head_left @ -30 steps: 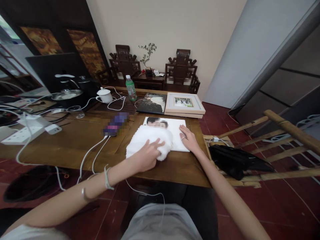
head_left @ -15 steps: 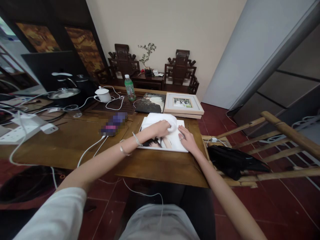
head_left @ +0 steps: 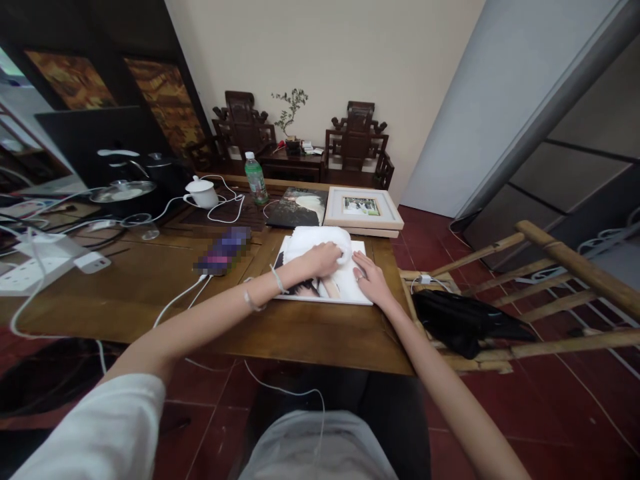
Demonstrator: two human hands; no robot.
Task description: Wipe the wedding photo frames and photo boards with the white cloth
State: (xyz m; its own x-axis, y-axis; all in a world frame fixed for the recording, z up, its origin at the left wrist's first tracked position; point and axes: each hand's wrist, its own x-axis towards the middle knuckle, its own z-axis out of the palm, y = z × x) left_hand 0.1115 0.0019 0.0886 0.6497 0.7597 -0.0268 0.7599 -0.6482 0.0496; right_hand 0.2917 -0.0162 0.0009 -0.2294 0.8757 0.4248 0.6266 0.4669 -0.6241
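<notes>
A white-edged photo panel (head_left: 345, 293) lies flat on the wooden table in front of me, with a printed picture of dark hair on its left part. My left hand (head_left: 327, 259) is closed on a bunched white cloth (head_left: 315, 239) and presses it against the upper middle of the panel. The cloth covers much of the print's upper half. On the panel's right edge rests my right hand (head_left: 370, 277), fingers stretched out flat, with a ring on one finger.
Behind the panel lie a dark photo print (head_left: 295, 207) and a stacked pale picture frame (head_left: 365, 207). To the left are a phone (head_left: 223, 250) with a charging cable, a green-labelled bottle (head_left: 256, 179), a lidded white cup (head_left: 203, 193) and a power strip (head_left: 40, 267). A bamboo chair (head_left: 565, 260) stands at right.
My left hand has slid slightly right across the panel with the cloth. The right hand stays on the panel's edge. The whole view has shifted a little.
</notes>
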